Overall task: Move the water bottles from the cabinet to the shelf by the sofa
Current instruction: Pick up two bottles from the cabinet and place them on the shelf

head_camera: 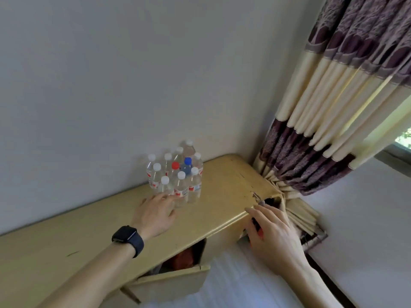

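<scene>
Wall [111, 74]: plain, pale grey-white, filling 9 to 12 o'clock; evenly lit, unmarked.
Curtain [347, 90]: 1 to 3 o'clock, pleated, cream bands alternating with patterned plum bands; gathered hem bunched at the room corner, touching the cabinet's right end.
Window [405, 138]: 3 o'clock, a sliver at the frame edge, green foliage outside, daylight glowing through the cream pleats.
Side wall [367, 218]: white, 4 o'clock, below the sill.
Cabinet [220, 238]: yellow-painted wood, set against the wall; worktop [222, 181] scuffed, paint chipped at the front right corner; door [173, 283] ajar at 6 o'clock.
White surface [244, 283]: 6 o'clock, floor or sheet, cannot tell.
</scene>
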{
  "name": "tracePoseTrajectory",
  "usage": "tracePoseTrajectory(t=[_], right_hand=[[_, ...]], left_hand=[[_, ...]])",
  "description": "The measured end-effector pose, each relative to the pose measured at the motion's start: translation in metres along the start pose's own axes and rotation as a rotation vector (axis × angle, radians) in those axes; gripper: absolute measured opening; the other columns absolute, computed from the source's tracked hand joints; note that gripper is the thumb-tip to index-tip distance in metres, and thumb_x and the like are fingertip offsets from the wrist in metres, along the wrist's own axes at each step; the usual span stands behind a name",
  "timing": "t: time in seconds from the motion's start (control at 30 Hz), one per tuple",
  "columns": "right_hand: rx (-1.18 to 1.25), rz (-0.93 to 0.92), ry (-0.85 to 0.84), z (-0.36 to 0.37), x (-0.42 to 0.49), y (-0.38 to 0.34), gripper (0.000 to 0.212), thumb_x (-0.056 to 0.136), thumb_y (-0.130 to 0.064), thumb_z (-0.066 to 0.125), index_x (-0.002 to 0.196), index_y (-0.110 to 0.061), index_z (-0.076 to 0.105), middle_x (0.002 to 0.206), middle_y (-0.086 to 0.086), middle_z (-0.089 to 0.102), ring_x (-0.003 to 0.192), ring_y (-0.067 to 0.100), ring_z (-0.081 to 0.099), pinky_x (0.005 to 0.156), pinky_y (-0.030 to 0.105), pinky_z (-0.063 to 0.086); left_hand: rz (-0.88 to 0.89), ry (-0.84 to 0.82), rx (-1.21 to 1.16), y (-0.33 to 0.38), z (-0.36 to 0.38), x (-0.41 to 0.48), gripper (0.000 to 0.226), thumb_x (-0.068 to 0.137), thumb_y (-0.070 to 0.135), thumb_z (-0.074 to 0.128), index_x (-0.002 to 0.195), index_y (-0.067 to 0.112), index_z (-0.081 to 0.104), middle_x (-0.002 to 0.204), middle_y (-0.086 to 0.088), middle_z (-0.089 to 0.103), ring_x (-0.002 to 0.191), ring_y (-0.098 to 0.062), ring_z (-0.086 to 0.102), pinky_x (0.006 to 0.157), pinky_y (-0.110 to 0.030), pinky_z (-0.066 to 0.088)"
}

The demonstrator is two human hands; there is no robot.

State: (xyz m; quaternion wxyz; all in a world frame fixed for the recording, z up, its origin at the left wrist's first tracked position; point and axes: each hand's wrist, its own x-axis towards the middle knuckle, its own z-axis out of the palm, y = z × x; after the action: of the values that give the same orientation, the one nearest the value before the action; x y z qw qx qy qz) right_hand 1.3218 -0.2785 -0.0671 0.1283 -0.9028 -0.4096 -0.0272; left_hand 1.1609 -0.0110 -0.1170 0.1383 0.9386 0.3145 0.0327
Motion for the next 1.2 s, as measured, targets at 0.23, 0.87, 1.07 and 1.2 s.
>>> tracePoseTrajectory(t=[0.23,0.87,1.07,1.2], right_hand=[[0.065,-0.276,-0.25,0.041,0.089,0.01,0.046,0.096,-0.055,0.037,0.138,-0.04,0.051,0.145,-0.016,0.048,0.14,0.013,0.033,0.112,0.034,0.036],[0.073,-0.251,-0.669,0.201,0.281,-0.12,0.061,0.097,-0.038,0.044,0.151,-0.026,0.019,0.126,0.014,0.056,0.109,0.035,0.058,0.085,0.039,0.05],[-0.057,-0.291,-0.544,0.22,0.275,-0.128,0.048,0.101,-0.05,0.031,0.141,-0.023,0.029,0.118,0.009,0.06,0.103,0.031,0.062,0.077,0.037,0.046],[-0.074,-0.257,-0.547,0.221,0.252,-0.122,0.049,0.101,-0.054,0.025,0.139,-0.023,0.027,0.119,0.002,0.06,0.097,0.03,0.066,0.066,0.034,0.038]], left_hand=[[-0.338,-0.057,-0.054,-0.008,0.015,0.002,0.046,0.095,0.042,0.042,0.141,0.043,0.041,0.142,0.01,0.049,0.124,-0.021,0.049,0.098,-0.038,0.042],[-0.512,-0.123,-0.185,-0.053,0.06,0.157,0.043,0.098,0.046,0.04,0.137,0.029,0.036,0.128,-0.008,0.05,0.102,-0.034,0.06,0.071,-0.034,0.039],[-0.407,-0.162,0.072,-0.066,0.098,0.168,0.052,0.097,0.05,0.035,0.135,0.019,0.049,0.124,-0.009,0.059,0.059,-0.029,0.064,0.049,-0.03,0.035],[-0.276,-0.044,0.136,-0.077,0.104,0.157,0.046,0.088,0.044,0.043,0.113,0.011,0.062,0.083,-0.011,0.064,0.033,-0.027,0.047,0.037,-0.024,0.03]])
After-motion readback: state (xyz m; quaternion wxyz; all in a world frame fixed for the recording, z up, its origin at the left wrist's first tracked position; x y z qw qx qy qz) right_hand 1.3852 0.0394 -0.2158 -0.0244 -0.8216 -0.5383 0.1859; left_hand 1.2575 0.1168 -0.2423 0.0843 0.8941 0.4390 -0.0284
